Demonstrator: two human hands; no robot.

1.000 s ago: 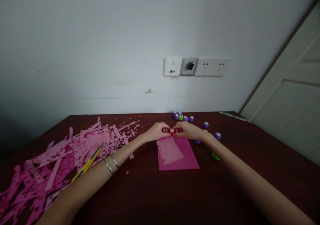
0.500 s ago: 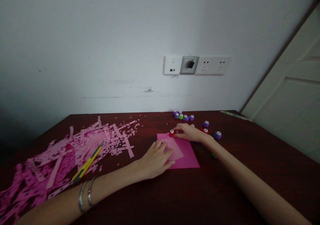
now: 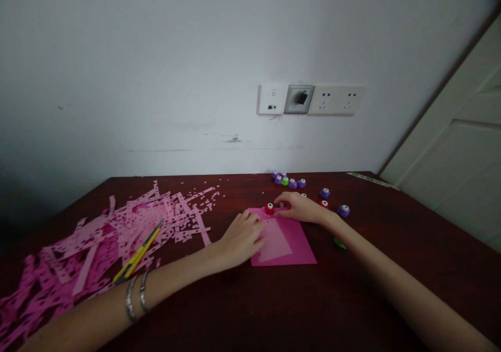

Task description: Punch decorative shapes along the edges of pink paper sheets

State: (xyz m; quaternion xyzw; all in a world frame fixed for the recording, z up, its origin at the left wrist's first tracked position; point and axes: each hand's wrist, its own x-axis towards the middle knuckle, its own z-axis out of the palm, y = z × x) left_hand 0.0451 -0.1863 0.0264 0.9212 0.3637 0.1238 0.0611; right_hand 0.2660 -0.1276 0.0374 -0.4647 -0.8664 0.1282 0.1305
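While the light pink sheet lies slantwise on the dark pink sheet, a drag from the left hand could shift it.
That hand's fingers bend loosely over the left side of the sheets; whether they pinch paper, I cannot tell. The red punch stands at the far edge, just left of the right hand, whose thumb and finger are parted and seem to hold nothing; a careless nudge there could knock the punch over or crease the paper.
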